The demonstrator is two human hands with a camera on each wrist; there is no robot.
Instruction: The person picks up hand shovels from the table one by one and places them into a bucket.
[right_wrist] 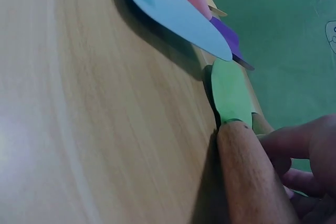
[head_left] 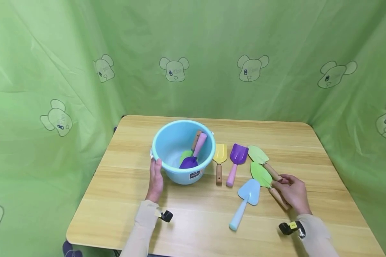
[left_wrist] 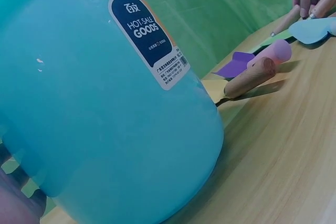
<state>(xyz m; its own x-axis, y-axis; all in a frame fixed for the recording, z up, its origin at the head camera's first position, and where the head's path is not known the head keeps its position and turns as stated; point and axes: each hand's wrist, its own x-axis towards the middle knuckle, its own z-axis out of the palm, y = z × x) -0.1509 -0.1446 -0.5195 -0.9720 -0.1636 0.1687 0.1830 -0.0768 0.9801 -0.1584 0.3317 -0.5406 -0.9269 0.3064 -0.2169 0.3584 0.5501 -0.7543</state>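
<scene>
A light blue bucket (head_left: 177, 176) stands on the table. Inside it lie a purple trowel (head_left: 189, 163) with a pink handle and a green trowel (head_left: 185, 155) with a wooden handle. My left hand (head_left: 155, 180) rests against the bucket's near left side, fingers fairly straight. At the right, my right hand (head_left: 292, 192) pinches the handle end of the farther leaf-shaped green trowel (head_left: 258, 155); in the right wrist view its fingers (right_wrist: 294, 141) partly hide that handle. The nearer green trowel (head_left: 260, 174) lies just under this hand, its wooden handle (right_wrist: 252, 174) beside the fingers.
Right of the bucket lie a yellow shovel (head_left: 220, 153) and a purple shovel (head_left: 239, 154) with a pink handle. A light blue trowel (head_left: 250, 191) lies nearer the front. Green curtain (head_left: 212, 96) hangs behind and beside the wooden table (head_left: 193, 228).
</scene>
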